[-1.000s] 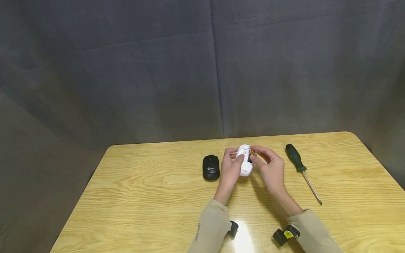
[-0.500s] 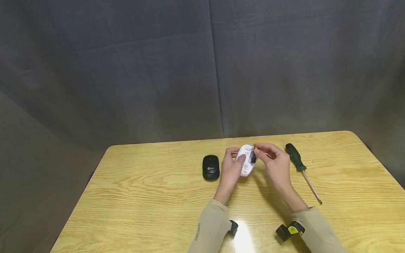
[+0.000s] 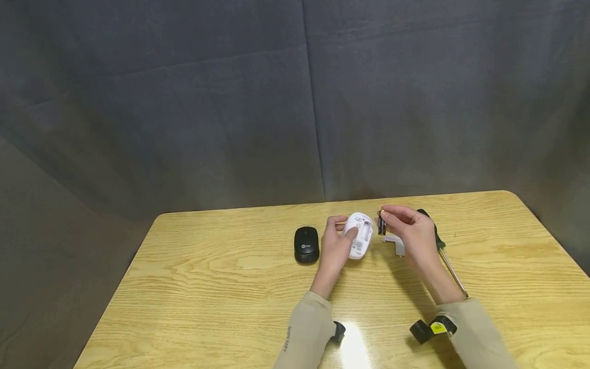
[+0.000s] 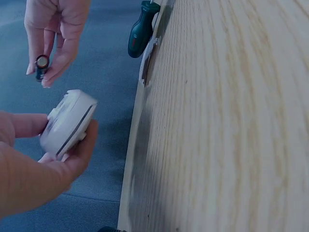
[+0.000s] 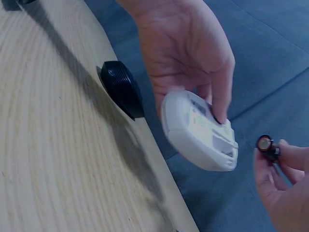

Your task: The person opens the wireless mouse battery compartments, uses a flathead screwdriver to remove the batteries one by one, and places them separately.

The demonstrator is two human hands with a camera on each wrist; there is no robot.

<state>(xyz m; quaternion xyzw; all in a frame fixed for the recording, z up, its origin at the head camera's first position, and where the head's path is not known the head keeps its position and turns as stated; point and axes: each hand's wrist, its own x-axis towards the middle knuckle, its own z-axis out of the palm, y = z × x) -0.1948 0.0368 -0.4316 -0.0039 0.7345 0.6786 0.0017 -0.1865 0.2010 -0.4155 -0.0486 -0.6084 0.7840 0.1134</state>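
My left hand [image 3: 336,248] grips a white computer mouse [image 3: 361,241], underside up, its thumb across the base. The battery slot in the mouse shows uncovered and empty. Just right of it, my right hand [image 3: 410,231] pinches a battery [image 3: 382,223] between thumb and fingertips. In the right wrist view the battery [image 5: 266,146] points one end at the camera, apart from the mouse [image 5: 199,131]. Both are held above the table. A white battery cover [image 3: 399,245] lies on the table under my right hand, which partly hides it.
A black mouse [image 3: 307,244] sits on the wooden table [image 3: 221,287], left of my left hand. On the right lies a screwdriver [image 3: 451,269] with a green handle, partly behind my right hand. A dark curtain [image 3: 230,128] hangs behind the table.
The battery has come out of the white mouse's slot, and my right hand has carried it to the right. The left hand holds the mouse in nearly the same place.
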